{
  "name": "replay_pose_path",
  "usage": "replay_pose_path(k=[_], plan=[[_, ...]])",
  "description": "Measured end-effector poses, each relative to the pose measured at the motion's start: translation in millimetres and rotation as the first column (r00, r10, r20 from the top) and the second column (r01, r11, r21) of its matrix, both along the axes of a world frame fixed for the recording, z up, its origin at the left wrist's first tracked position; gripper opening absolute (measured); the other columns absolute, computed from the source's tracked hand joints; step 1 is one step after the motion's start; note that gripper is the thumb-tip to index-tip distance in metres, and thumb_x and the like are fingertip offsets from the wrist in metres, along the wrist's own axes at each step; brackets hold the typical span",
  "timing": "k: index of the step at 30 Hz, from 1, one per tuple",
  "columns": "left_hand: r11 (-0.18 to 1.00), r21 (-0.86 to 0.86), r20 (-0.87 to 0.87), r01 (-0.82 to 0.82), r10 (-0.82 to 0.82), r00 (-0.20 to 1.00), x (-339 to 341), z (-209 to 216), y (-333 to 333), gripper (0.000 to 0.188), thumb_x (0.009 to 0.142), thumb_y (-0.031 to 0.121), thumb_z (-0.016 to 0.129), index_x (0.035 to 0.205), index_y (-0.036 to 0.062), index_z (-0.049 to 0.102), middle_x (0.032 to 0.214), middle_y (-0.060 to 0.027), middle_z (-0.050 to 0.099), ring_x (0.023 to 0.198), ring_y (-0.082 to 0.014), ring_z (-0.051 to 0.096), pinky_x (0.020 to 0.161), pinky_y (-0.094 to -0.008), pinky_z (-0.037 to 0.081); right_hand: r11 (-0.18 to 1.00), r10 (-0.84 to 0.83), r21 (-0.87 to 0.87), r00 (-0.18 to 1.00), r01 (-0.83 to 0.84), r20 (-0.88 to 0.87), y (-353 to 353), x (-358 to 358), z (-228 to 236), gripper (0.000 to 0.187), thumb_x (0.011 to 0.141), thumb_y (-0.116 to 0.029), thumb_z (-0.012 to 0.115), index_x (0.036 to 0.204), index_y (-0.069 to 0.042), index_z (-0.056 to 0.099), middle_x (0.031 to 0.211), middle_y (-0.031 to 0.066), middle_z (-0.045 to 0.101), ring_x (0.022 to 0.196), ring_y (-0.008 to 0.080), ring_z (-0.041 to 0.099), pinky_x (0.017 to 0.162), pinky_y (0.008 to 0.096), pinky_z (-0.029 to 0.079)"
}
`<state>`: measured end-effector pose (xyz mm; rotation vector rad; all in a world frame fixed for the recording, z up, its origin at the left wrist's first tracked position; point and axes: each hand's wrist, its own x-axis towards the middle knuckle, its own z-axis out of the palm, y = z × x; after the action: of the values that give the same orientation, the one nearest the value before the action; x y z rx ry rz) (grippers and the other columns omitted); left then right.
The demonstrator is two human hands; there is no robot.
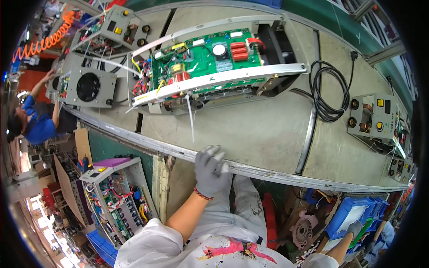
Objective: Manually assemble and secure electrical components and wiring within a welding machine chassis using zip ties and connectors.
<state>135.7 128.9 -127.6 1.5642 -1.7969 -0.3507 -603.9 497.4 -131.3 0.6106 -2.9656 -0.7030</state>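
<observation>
My left hand (211, 172), in a grey glove with paler fingertips, is at the bench's metal front rail (263, 170). Its fingers are loosely bent and a little apart, with nothing seen in them. Beyond it lies an open metal-framed machine (219, 73) with a green circuit board (203, 62), red and white parts and a dark fan end. A white cable tie (191, 120) hangs from its near side. Far off to the lower right, my gloved right hand (355, 228) reaches to a blue bin (353, 212); its fingers are too small to make out.
A coiled black cable (330, 91) lies right of the machine. Smaller grey units stand at the right (373, 118) and left (91, 87). Another open unit (118, 196) is below left, a pink fan (304, 228) below right. A co-worker in blue (40, 123) works at far left.
</observation>
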Motion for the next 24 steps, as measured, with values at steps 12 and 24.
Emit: replay_pose_path(k=[12,24], plan=[[0.997,0.076,-0.084,-0.009,0.015,0.996,15,-19,0,0.029,0.070,0.006,0.064,0.099,0.0003,0.063,0.109,-0.0165,0.062,0.101,-0.0361,0.057,0.089,-0.0441,0.045,0.985,-0.134,0.114,0.991,0.131,0.014,-23,2,9,0.034,0.091,-0.023,0.047,0.105,-0.001,0.069,0.106,0.0230,0.067,0.099,0.0402,0.064,0.086,0.0454,0.051],[0.969,0.184,-0.265,0.163,-0.111,0.958,-5,-25,-20,0.029,0.072,0.003,0.064,0.101,-0.0029,0.064,0.103,-0.0188,0.064,0.093,-0.0339,0.063,0.083,-0.0381,0.052,0.962,0.011,0.273,0.995,0.017,-0.100,23,-29,23,0.042,0.092,-0.035,0.043,0.110,-0.004,0.064,0.117,0.0277,0.060,0.107,0.0461,0.058,0.089,0.0506,0.048]])
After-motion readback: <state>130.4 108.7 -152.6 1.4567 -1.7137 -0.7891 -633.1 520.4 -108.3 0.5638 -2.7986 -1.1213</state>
